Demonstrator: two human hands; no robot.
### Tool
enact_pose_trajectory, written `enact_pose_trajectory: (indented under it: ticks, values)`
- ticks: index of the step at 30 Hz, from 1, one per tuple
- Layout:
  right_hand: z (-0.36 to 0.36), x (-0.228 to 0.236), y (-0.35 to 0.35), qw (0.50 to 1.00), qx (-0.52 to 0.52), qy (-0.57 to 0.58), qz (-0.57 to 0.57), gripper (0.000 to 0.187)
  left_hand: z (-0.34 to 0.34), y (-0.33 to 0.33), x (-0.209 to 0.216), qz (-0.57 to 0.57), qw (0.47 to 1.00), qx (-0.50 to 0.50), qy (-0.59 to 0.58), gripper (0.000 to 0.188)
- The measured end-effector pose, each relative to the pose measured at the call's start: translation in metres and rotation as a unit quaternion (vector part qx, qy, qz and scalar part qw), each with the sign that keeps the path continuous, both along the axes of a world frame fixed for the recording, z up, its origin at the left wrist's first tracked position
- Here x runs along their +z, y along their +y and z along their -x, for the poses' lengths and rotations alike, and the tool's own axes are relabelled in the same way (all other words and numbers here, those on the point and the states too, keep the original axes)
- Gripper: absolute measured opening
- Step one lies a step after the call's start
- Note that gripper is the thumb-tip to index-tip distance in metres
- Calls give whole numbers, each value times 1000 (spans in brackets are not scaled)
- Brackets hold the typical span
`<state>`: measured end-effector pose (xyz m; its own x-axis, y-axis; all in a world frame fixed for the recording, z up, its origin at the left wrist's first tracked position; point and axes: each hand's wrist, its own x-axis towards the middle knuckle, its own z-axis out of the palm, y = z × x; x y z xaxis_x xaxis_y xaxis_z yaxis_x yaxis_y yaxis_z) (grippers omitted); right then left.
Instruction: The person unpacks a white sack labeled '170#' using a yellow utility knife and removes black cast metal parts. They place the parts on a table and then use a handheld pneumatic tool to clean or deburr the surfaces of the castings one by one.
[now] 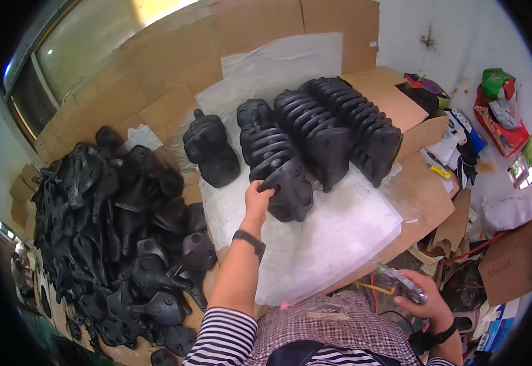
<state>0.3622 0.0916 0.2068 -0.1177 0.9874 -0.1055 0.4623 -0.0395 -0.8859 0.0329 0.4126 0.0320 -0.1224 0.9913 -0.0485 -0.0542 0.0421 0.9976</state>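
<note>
- Left hand point(257, 198): thumb and fingers pinched on near edge of the front black piece point(290, 190), which leans on its row above the white sheet point(345, 226).
- Right hand point(427, 299): fingers wrapped round a dark tool point(403, 283), apart from the rows; tool type unclear.
- Best done: steady piece by its edge, avoid tipping the row, tool clear of fingers.
- Writing: brown box point(510, 265) has print, unreadable; no legible labels on black pieces.

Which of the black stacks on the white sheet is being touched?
The second stack from the left: the left hand holds its front piece by the edge, while no hand is on the others.
</note>
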Motion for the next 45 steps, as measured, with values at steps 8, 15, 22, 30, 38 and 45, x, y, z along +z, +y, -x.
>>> enact_pose_trajectory:
  ticks: [8,15,22,30,38,45]
  values:
    - [6,11,33,984,-37,114,-135,55,126,-37,67,-116,981,15,-152,26]
    - [-3,-23,43,999,-14,22,-28,52,46,-5,-26,30,991,-107,-71,35]
    - [7,-33,41,997,-43,64,-14,56,-28,-7,-43,-5,988,-85,126,38]
    - [19,-30,52,1000,2,1,-18,53,50,-58,71,-38,990,-133,-24,43]
    - [29,15,47,990,-33,32,-136,51,137,-33,56,-115,978,-43,-167,51]
    - [26,-41,43,1000,-9,24,-7,51,47,14,3,58,988,-119,-76,42]
